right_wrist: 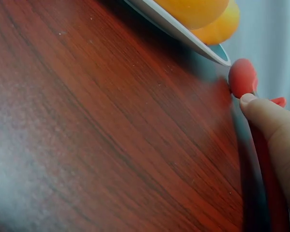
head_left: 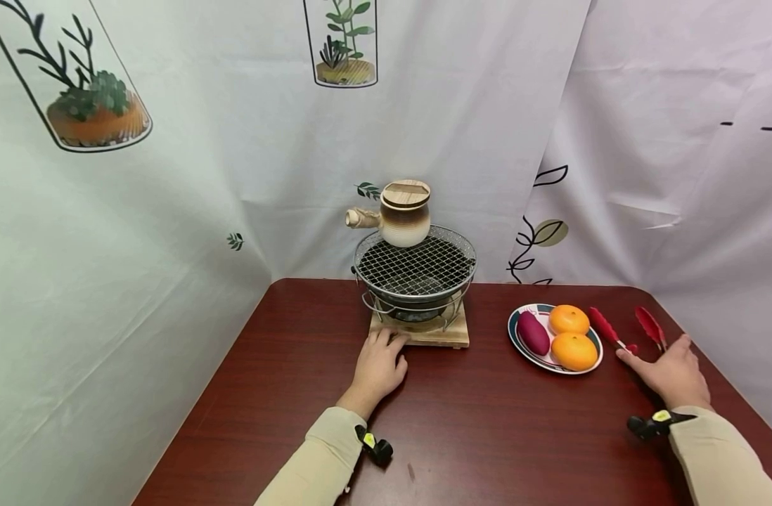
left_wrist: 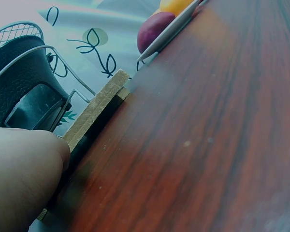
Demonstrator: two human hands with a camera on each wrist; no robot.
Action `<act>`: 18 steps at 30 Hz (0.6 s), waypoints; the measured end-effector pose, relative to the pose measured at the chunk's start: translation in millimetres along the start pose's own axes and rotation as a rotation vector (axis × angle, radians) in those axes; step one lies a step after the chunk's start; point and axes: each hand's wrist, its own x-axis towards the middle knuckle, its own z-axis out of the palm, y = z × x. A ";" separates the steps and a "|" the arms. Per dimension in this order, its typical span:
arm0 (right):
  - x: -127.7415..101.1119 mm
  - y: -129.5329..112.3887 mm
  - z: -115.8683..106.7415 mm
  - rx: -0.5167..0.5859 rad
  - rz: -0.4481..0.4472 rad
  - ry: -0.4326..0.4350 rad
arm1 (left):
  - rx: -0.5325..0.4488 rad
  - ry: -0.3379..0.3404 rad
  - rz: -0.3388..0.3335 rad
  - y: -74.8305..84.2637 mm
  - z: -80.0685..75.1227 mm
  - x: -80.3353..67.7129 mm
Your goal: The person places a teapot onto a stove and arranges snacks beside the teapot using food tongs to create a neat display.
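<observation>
Head view puts the left hand near mid-frame, its loosely extended fingers resting on the near edge of the wooden board, perhaps to steady it rather than clamp it. That board probably keeps the grill's wire stand off the tabletop. A lidded pot sits toward the back of the mesh, its handle pointing to frame left, likely for easy grasping. At frame right, the right hand grips the tongs, thumb against one arm, the red tips spread apart. They lie just beside the plate, whose raised rim presumably stops the oranges and purple vegetable from rolling.
</observation>
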 end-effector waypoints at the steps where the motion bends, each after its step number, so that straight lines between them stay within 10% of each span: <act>1: 0.8 0.8 0.8 -0.002 0.000 -0.008 | 0.000 0.000 0.001 0.1 -0.2 0.1; 18: -1.7 1.7 5.5 -0.062 0.004 0.032 | -0.010 -0.001 0.000 -0.3 0.0 -0.9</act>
